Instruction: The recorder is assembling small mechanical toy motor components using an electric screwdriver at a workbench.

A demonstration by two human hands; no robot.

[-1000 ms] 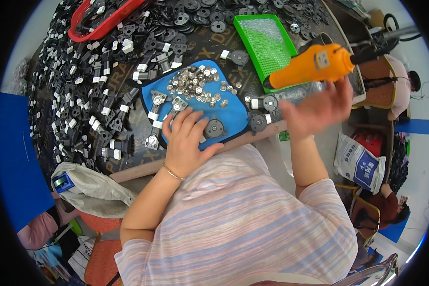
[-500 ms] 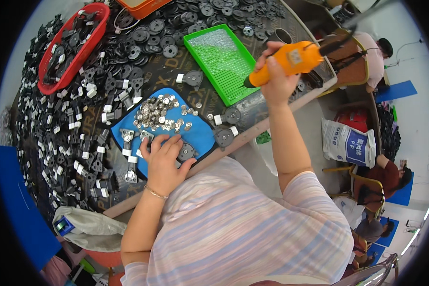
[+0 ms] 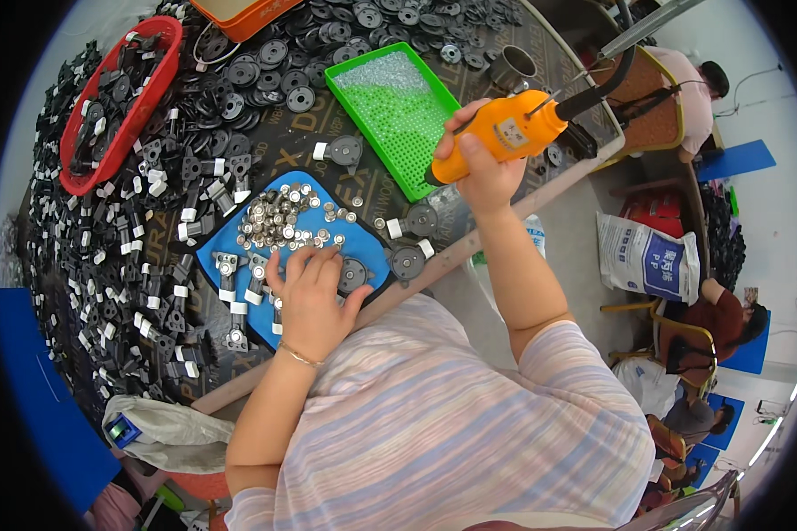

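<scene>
My left hand [image 3: 311,297] rests palm down on a blue tray [image 3: 214,257] that holds a heap of small silver round parts [image 3: 281,219] and a few black pieces. Its fingertips touch the near edge of that heap, and a black round part [image 3: 353,274] lies just right of the thumb. My right hand [image 3: 485,173] is raised over the table's right edge, wrapped around an orange power screwdriver [image 3: 503,134] whose black cable [image 3: 604,84] runs up to the right. The tool's tip points down-left toward a green tray [image 3: 398,106].
Black plastic parts with white tips cover the table [image 3: 106,265]. A red basket [image 3: 115,102] sits at far left, an orange box [image 3: 239,13] at the top. A printed sack [image 3: 646,261] lies on the floor at right, where other people sit.
My right hand closed around the orange screwdriver and brought it lower, over the table edge beside the green tray. My left hand stayed on the blue tray. The camera view swung.
</scene>
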